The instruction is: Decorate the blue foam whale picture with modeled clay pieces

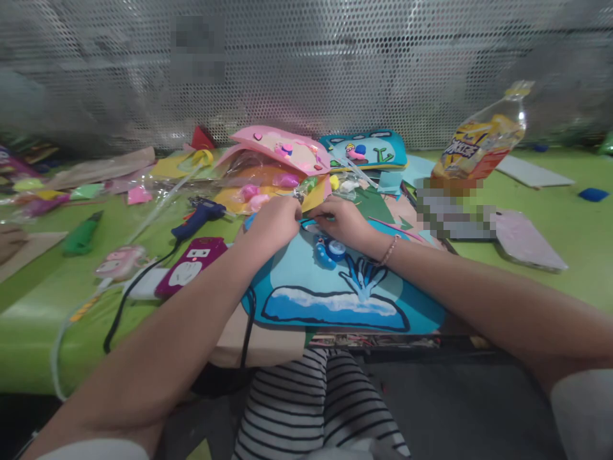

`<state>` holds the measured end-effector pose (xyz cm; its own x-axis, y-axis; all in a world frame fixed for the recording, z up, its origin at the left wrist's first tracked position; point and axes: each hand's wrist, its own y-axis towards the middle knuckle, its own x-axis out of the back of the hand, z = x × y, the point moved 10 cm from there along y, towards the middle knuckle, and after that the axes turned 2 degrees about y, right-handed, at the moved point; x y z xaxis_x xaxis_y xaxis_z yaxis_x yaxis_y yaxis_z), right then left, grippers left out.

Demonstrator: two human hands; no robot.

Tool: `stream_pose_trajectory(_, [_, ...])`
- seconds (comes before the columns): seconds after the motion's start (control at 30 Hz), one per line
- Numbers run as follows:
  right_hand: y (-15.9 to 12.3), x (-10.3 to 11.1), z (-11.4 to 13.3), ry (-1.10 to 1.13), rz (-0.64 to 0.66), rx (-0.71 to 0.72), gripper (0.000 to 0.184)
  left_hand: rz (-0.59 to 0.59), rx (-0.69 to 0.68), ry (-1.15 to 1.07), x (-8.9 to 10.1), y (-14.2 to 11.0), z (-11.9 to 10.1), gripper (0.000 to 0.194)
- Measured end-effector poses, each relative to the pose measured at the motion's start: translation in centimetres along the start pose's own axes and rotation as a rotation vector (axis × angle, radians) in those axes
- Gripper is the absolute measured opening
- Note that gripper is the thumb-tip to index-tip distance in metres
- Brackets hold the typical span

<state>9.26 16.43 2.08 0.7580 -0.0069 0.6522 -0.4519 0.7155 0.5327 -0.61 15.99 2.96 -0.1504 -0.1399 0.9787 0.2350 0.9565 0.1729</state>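
My left hand (274, 225) and my right hand (341, 223) meet at the top edge of a blue felt piece (330, 287) with a whale-like figure, lying on the green table (550, 230) before me. Both hands have their fingers curled and pressed onto the felt's upper rim; what they pinch is hidden. A bracelet sits on my right wrist. Just beyond my fingers lies a clear plastic bag (268, 185) with pink and yellow bits.
A blue glue gun (198, 214) with a black cord lies left of my hands, beside a purple felt case (191, 265). A pink felt piece (282, 148) and a blue one (366, 150) stand behind. A snack bag (483, 144) is at right. Perforated metal wall at back.
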Motion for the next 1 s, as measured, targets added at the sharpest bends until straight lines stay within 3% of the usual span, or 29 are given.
stream_pose_trajectory(0.4, [0.1,-0.6,-0.8,-0.124,0.068,0.028,0.029,0.074,-0.011,0.054,-0.5,-0.6,-0.8,0.019])
stream_pose_trajectory(0.6, [0.0,-1.0,-2.0,-0.217,0.102,-0.055,0.029,0.096,-0.02,0.098,-1.0,-0.7,-1.0,0.023])
stream_pose_trajectory(1.0, [-0.1,-0.9,-2.2,-0.265,0.125,-0.067,0.028,0.138,-0.075,0.122,-1.5,-1.0,-1.8,0.026])
